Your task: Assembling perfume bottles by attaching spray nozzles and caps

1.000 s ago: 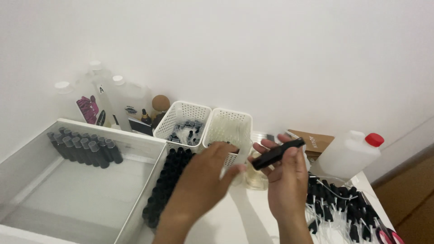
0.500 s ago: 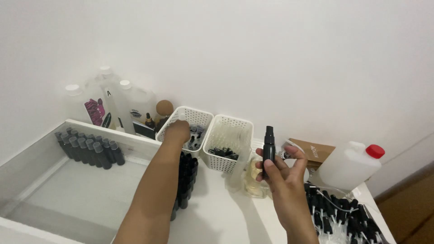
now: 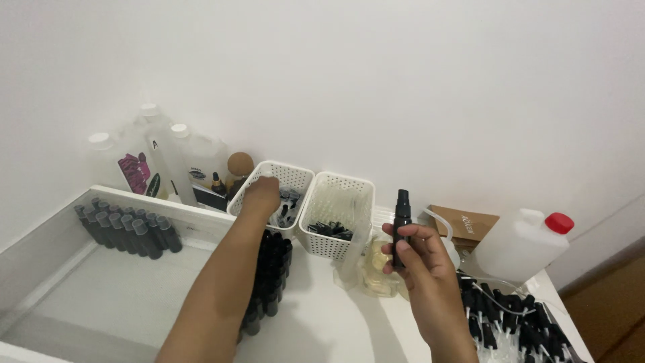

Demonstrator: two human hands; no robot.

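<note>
The left hand (image 3: pixel 261 193) reaches forward into the left white basket (image 3: pixel 295 177), its fingers dipped below the rim among small dark parts, so whether they are spread or pinching cannot be told; the right hand (image 3: pixel 423 262) holds a small black spray bottle (image 3: pixel 402 225) upright, its fingers (image 3: pixel 410 236) wrapped and pressed around the lower body while the nozzle stands free above them. Just left of those right fingers sits a second white basket (image 3: pixel 346 195) with a few dark caps at its bottom; the two baskets stand side by side, touching or nearly so. Below the left forearm, rows of black bottles (image 3: pixel 269 282) stand packed on the white tabletop (image 3: pixel 322 323); further left, more dark bottles with grey tops (image 3: pixel 127 228) line the back wall of a shallow white tray (image 3: pixel 60 302). Behind the left fingers stand clear plastic jugs (image 3: pixel 195 158) against the wall. To the right of the right fingers lies a white jug with a red cap (image 3: pixel 521 242), with a brown cardboard box (image 3: pixel 470 225) beside it; below them lies a heap of black spray pumps (image 3: pixel 510 323).
</note>
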